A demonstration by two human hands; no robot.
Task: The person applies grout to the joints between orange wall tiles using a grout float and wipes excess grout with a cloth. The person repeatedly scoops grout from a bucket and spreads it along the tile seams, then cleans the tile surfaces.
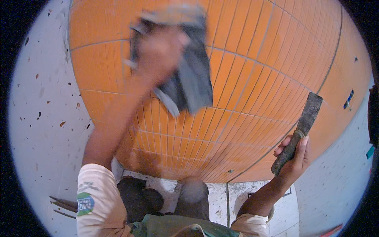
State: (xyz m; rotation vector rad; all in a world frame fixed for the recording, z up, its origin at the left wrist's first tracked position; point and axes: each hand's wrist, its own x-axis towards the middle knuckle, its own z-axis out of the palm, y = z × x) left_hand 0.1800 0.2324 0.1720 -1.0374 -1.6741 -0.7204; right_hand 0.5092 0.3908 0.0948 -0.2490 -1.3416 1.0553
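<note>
Left hand (160, 51) outstretched on grey cloth (197, 79), fingers unclear from blur; right hand (301, 158) upturned, fingers wrapped round scraper (303, 125).

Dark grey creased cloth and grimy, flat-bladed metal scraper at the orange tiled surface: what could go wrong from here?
The grimy, flat-bladed metal scraper in the right hand has its blade bare; it could scratch the orange tiled surface on contact, though whether they touch now cannot be judged.
The dark grey creased cloth hangs in loose folds below the blurred left hand, so it might bunch or slip.
</note>
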